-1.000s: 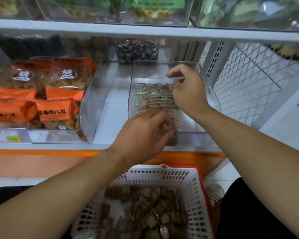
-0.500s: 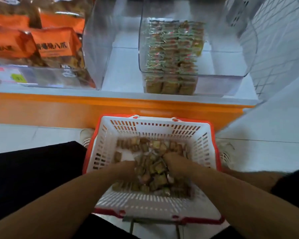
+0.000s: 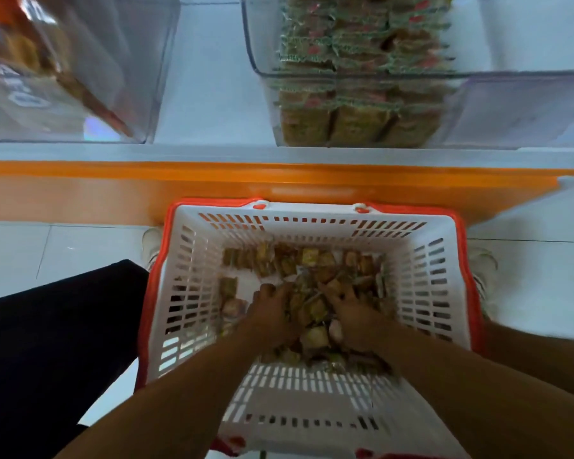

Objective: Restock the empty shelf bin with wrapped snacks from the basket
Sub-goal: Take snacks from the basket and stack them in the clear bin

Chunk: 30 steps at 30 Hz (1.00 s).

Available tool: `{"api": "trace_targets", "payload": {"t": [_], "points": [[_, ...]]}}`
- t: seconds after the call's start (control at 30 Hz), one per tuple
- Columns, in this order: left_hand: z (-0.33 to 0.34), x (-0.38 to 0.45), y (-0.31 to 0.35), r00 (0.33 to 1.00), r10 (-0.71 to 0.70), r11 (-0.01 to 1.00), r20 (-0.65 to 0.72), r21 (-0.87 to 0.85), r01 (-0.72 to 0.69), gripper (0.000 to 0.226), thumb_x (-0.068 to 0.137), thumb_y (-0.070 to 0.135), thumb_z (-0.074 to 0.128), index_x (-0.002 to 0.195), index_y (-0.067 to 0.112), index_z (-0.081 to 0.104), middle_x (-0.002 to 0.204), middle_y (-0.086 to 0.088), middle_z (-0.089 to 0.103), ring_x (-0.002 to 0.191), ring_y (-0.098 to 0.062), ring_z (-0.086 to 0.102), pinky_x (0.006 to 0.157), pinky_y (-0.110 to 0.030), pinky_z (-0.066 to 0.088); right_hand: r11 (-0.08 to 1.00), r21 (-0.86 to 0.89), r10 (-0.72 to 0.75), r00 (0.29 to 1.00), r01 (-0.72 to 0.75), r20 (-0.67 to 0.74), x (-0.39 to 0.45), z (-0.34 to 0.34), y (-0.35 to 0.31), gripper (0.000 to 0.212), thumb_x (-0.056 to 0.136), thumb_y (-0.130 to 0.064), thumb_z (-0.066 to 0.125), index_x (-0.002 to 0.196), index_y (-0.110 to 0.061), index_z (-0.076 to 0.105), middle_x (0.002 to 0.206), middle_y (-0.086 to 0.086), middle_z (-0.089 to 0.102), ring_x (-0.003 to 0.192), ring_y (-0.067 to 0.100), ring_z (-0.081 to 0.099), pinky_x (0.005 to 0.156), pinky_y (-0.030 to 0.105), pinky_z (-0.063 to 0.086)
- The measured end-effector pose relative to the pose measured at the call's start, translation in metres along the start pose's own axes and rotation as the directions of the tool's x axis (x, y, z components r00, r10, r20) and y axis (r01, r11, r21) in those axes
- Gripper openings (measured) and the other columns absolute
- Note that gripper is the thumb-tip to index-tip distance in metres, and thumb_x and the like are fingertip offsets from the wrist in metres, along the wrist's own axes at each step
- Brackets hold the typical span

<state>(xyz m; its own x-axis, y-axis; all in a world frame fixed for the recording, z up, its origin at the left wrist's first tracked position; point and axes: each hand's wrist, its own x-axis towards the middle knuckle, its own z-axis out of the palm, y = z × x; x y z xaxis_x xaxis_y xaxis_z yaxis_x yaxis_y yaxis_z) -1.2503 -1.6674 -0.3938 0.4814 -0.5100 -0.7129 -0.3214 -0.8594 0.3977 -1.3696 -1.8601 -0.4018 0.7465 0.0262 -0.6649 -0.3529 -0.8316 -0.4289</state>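
1. Shelf [image 3: 212,154] with a white deck and an orange front edge spans the full width in the upper third of the frame.
2. Basket [image 3: 193,260], white slotted plastic with an orange-red rim, fills the lower centre, just below the shelf's orange edge. Loose wrapped snacks [image 3: 279,260] in brown and tan wrappers lie over its floor, heaped mostly toward the middle and far side.
3. Both forearms come up from the bottom edge and reach down into the basket side by side.
4. Clear bin [image 3: 256,58] sits on the shelf at upper centre-right; neat rows of stacked packets [image 3: 362,124] with green and red wrappers fill its left part, while its right part shows only clear plastic.
5. Second clear bin [image 3: 153,94] stands at upper left, apart from the first, holding blurred orange bags [image 3: 24,51].
6. Dark trouser leg [image 3: 47,342] covers the lower left, beside the basket; pale shoes [image 3: 151,243] show at either side of the basket on the white tiled floor.
7. Left hand [image 3: 272,313] lies palm-down on the heap, fingers slightly apart and dug among the wrappers; whether it grips any cannot be told.
8. Right hand [image 3: 352,313] rests just beside it, fingers spread and pushed into the snacks, its grip likewise hidden.
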Motion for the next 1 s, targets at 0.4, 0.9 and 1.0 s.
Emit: {"api": "trace_targets", "payload": {"t": [0.4, 0.9, 1.0], "points": [[-0.01, 0.009, 0.012, 0.999, 0.046, 0.977, 0.008, -0.209, -0.044, 0.071, 0.081, 0.036, 0.082, 0.143, 0.018, 0.054, 0.134, -0.014, 0.061, 0.121, -0.035, 0.058, 0.103, -0.045, 0.048, 0.791, 0.611, -0.047, 0.999, 0.028, 0.014, 0.022, -0.003, -0.029, 0.087, 0.08, -0.008, 0.078, 0.151, -0.026, 0.03, 0.146, 0.005, 0.04, 0.132, 0.027, 0.045, 0.098, 0.023, 0.05], [-0.15, -0.06, 0.076, 0.904, -0.146, 0.983, 0.403, -0.041, 0.177, 0.029, 0.094, 0.014, 0.066, 0.123, 0.008, 0.068, 0.117, -0.014, 0.07, 0.098, -0.027, 0.072, 0.07, -0.033, 0.062, 0.984, -0.176, 0.074, 0.927, -0.009, 0.368, -0.071, -0.174, -0.104, 0.041, 0.095, -0.022, 0.063, 0.136, -0.019, 0.058, 0.122, 0.005, 0.066, 0.101, 0.022, 0.064, 0.073, 0.025, 0.052], [-0.198, -0.093, 0.11, 0.881, -0.067, 0.957, 0.468, -0.219, 0.19, 0.035, 0.093, 0.011, 0.067, 0.128, 0.009, 0.067, 0.13, -0.016, 0.065, 0.113, -0.027, 0.065, 0.098, -0.047, 0.056, 0.998, 0.035, -0.061, 0.975, 0.055, 0.215, -0.118, -0.237, -0.132, 0.04, 0.089, -0.002, 0.057, 0.122, -0.024, 0.065, 0.089, -0.012, 0.061, 0.068, 0.003, 0.056, 0.045, 0.013, 0.042]]}}
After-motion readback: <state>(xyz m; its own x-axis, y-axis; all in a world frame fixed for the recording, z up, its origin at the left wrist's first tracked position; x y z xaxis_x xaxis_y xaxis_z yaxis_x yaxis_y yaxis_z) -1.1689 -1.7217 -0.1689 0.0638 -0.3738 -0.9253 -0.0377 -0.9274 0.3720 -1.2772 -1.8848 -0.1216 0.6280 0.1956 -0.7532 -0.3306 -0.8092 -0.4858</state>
